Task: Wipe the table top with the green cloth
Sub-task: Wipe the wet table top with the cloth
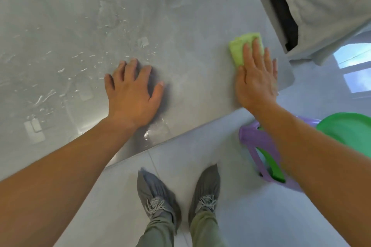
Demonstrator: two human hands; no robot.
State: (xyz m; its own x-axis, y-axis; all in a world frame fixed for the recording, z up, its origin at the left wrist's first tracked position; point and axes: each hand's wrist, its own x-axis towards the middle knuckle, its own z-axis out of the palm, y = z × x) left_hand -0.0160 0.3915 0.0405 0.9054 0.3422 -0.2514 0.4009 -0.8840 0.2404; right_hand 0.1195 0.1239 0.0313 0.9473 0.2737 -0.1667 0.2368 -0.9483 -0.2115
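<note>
The grey glossy table top (180, 32) fills the upper left of the view. Water droplets (80, 60) lie scattered across its left part. A folded light green cloth (240, 45) lies near the table's right corner. My right hand (256, 78) presses flat on the cloth with straight fingers, covering its near half. My left hand (131, 90) rests flat on the bare table near the front edge, fingers spread, holding nothing.
A purple plastic stool (255, 144) with a green basin (349, 132) on it stands on the floor to the right. Grey upholstered furniture (321, 6) sits beyond the table's right edge. My feet (178, 192) stand on the pale tiled floor below the table edge.
</note>
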